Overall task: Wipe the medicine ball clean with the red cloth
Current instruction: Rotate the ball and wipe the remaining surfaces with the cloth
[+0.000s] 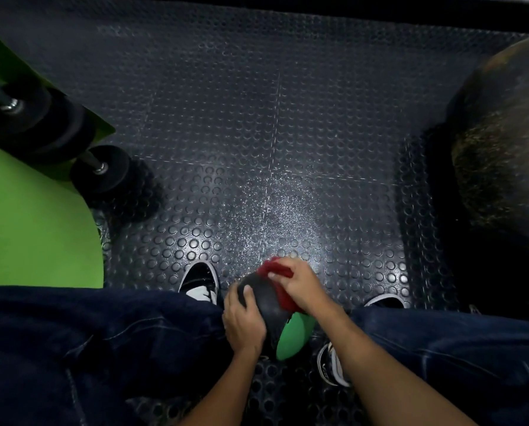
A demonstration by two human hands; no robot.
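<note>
- I read the floor (257,133) as dark rubber covered in raised round studs. It has a dull sheen and a whitish, scuffed patch near the centre.
- The ball (266,298) at 6 o'clock looks matt and rubbery, black with a smooth green panel (294,333).
- The cloth (277,267) is red, soft and fuzzy.
- The jeans (103,333) at 7 o'clock are dark denim with visible stitching.
- The shoe (200,276) has a glossy black toe.
- The dumbbell (115,179) at 9 o'clock has a matt black head and a shiny metal bolt (100,168).
- The green board (32,226) at 8 o'clock looks smooth and matt.
- The dark dome (503,149) at 3 o'clock looks rough, speckled and scuffed.
</note>
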